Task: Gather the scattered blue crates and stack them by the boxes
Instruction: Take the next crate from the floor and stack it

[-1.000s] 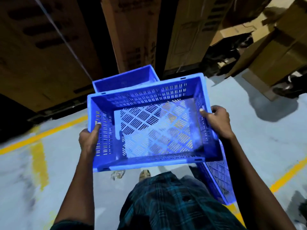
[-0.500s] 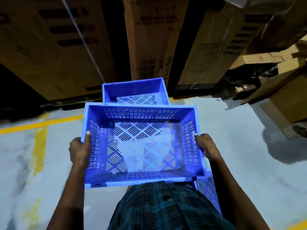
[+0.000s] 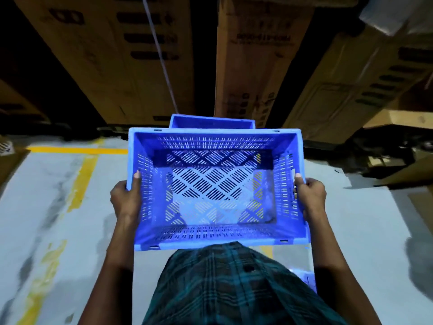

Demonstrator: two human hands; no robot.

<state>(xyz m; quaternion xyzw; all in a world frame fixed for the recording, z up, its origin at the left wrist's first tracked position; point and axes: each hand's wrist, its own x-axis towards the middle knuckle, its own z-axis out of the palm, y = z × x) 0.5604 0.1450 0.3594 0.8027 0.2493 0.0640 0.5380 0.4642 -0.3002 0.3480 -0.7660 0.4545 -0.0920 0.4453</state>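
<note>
While yellow lines [image 3: 77, 150] are running across the grey floor [image 3: 58, 207] at left, the left hand [image 3: 125, 199] is gripping the left rim of a slatted blue crate [image 3: 218, 186], thumb hooking over the edge. Crate is being held level at waist height above the floor. Second crate [image 3: 212, 121] is sitting just behind it, against tall cardboard boxes [image 3: 253, 55]. Right hand [image 3: 310, 195] is gripping the right rim likewise.

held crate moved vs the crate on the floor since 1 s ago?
Yes. The held crate now covers nearly all of the floor crate by the cardboard boxes, so it has come forward over it and squared up.
</note>
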